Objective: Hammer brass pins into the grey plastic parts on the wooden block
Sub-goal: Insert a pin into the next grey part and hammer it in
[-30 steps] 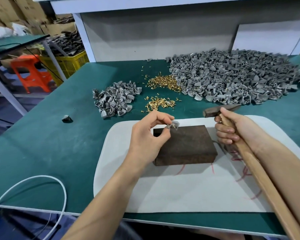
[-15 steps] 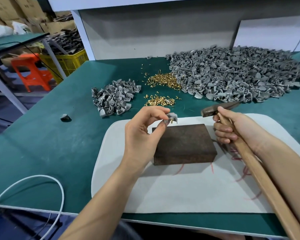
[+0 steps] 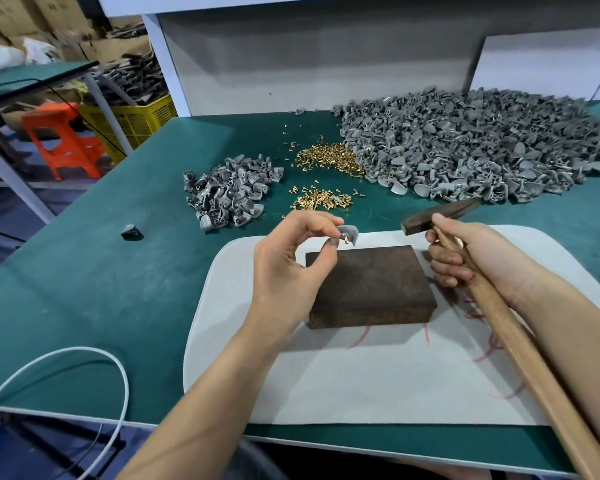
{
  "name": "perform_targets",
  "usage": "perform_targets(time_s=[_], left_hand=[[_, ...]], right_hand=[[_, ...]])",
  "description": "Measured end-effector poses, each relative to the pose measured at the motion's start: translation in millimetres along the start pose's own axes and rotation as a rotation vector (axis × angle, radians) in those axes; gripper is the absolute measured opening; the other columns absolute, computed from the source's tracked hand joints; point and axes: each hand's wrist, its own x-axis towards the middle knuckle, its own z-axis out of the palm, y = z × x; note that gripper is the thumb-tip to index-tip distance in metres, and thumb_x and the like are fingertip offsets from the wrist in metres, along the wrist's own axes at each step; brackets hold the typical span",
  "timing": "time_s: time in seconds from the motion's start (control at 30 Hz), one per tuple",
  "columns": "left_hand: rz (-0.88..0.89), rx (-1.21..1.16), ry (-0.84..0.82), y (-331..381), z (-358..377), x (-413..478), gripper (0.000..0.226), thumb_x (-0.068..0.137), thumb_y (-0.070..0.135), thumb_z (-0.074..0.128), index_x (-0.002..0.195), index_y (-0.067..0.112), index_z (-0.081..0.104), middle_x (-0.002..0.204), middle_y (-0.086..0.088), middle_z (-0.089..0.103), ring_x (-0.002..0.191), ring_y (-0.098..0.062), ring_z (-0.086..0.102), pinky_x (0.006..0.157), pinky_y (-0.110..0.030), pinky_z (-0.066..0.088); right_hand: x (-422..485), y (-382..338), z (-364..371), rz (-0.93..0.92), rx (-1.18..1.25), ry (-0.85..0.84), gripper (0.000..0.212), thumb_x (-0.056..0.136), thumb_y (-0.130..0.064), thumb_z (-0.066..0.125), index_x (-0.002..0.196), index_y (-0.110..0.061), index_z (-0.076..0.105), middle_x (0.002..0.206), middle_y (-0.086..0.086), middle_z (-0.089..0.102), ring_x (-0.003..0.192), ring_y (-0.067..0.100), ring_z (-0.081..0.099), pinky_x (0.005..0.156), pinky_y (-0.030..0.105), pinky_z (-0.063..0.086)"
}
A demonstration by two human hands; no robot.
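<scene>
A dark brown wooden block (image 3: 371, 285) lies on a white mat (image 3: 361, 375). My left hand (image 3: 288, 265) pinches a grey plastic part (image 3: 347, 234) with a brass pin in it, held just above the block's far left corner. My right hand (image 3: 465, 258) grips the wooden handle of a hammer (image 3: 433, 216) close to its head, which hovers beyond the block's far right corner. Loose brass pins (image 3: 323, 199) lie behind the mat. A small heap of grey parts (image 3: 226, 192) sits at the left and a large heap (image 3: 465, 147) at the back right.
A single grey part (image 3: 131, 231) lies alone on the green table (image 3: 101, 289) at the left. A white cable (image 3: 84, 355) loops over the near left edge. A grey back wall panel (image 3: 309, 64) closes the bench; an orange stool (image 3: 63, 140) and yellow crate (image 3: 132, 119) stand beyond.
My left hand has lifted the grey part slightly above the block's far left corner. The hammer head has shifted a little to the left.
</scene>
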Motion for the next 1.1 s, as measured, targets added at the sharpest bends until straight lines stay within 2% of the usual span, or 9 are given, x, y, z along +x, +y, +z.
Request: perform_targets(time_s=[0.2, 0.33, 0.43, 0.53, 0.6, 0.7, 0.8, 0.97, 1.1], left_hand=[[-0.055, 0.019, -0.01, 1, 1, 0, 0.025, 0.081, -0.004, 0.061, 0.085, 0.02, 0.061, 0.09, 0.006, 0.068, 0.088, -0.017, 0.065, 0.085, -0.024, 0.047], [-0.144, -0.017, -0.009, 4, 1, -2, 0.021, 0.081, 0.0, 0.063, 0.089, 0.02, 0.066, 0.093, 0.005, 0.07, 0.084, -0.012, 0.065, 0.083, -0.021, 0.047], [-0.245, -0.047, -0.03, 5, 1, -1, 0.016, 0.084, -0.001, 0.065, 0.089, 0.015, 0.068, 0.089, -0.001, 0.071, 0.081, -0.012, 0.065, 0.077, -0.025, 0.049], [-0.281, -0.103, -0.06, 5, 2, -1, 0.015, 0.084, -0.005, 0.064, 0.09, 0.009, 0.066, 0.083, -0.005, 0.07, 0.075, -0.016, 0.067, 0.075, -0.024, 0.052], [-0.274, -0.096, -0.066, 5, 2, -1, 0.018, 0.084, -0.006, 0.064, 0.09, 0.011, 0.063, 0.08, -0.003, 0.069, 0.074, -0.016, 0.067, 0.076, -0.022, 0.051], [-0.255, -0.078, -0.086, 5, 3, -1, 0.016, 0.083, -0.006, 0.065, 0.084, 0.01, 0.064, 0.08, -0.004, 0.069, 0.076, -0.014, 0.066, 0.077, -0.021, 0.05], [-0.241, -0.084, -0.099, 5, 2, -1, 0.014, 0.083, -0.005, 0.066, 0.082, 0.009, 0.067, 0.078, 0.002, 0.069, 0.075, -0.009, 0.065, 0.078, -0.016, 0.049], [-0.222, -0.105, -0.12, 8, 4, -1, 0.013, 0.081, -0.007, 0.066, 0.084, 0.005, 0.067, 0.078, -0.016, 0.069, 0.068, -0.005, 0.068, 0.079, -0.004, 0.044], [-0.264, -0.143, -0.124, 8, 4, -2, 0.007, 0.08, 0.003, 0.067, 0.087, 0.007, 0.068, 0.078, -0.012, 0.072, 0.072, -0.014, 0.071, 0.087, -0.021, 0.051]], right_hand=[[-2, 4, 3, -0.091, -0.242, 0.147, 0.031, 0.099, -0.026, 0.045, 0.083, 0.0, 0.053, 0.041, 0.003, 0.041, 0.031, 0.015, 0.036, 0.034, 0.022, 0.037], [-2, 8, 2, -0.209, -0.826, 0.449, 0.039, 0.092, -0.034, 0.051, 0.068, -0.005, 0.06, 0.047, 0.005, 0.059, 0.035, 0.022, 0.052, 0.036, 0.023, 0.038], [-4, 3, -6, -0.209, -1.381, 0.646, 0.044, 0.087, -0.047, 0.051, 0.061, -0.013, 0.057, 0.057, 0.009, 0.056, 0.054, 0.029, 0.049, 0.047, 0.025, 0.032], [-9, -2, -12, -0.181, -1.462, 0.759, 0.036, 0.086, -0.05, 0.055, 0.077, -0.016, 0.065, 0.07, 0.012, 0.059, 0.07, 0.034, 0.054, 0.063, 0.032, 0.04], [-13, -3, -7, -0.375, -1.377, 0.796, 0.023, 0.086, -0.041, 0.06, 0.079, -0.02, 0.061, 0.079, 0.01, 0.065, 0.073, 0.03, 0.057, 0.066, 0.03, 0.04], [-23, -2, 20, -0.793, -0.98, 0.557, 0.01, 0.086, -0.021, 0.066, 0.077, -0.024, 0.062, 0.07, -0.008, 0.065, 0.06, 0.008, 0.058, 0.062, 0.022, 0.044], [-33, 10, 45, -1.02, -0.922, 0.266, 0.004, 0.085, -0.013, 0.065, 0.084, -0.014, 0.069, 0.076, -0.012, 0.065, 0.064, 0.004, 0.061, 0.063, 0.025, 0.051], [-36, 19, 51, -1.045, -1.048, 0.156, 0.011, 0.082, -0.015, 0.064, 0.091, -0.015, 0.072, 0.086, -0.012, 0.066, 0.077, 0.003, 0.062, 0.073, 0.022, 0.05], [-36, 18, 49, -1.013, -0.975, 0.115, 0.016, 0.08, -0.009, 0.063, 0.091, -0.012, 0.073, 0.085, -0.007, 0.068, 0.075, 0.006, 0.064, 0.073, 0.02, 0.05]])
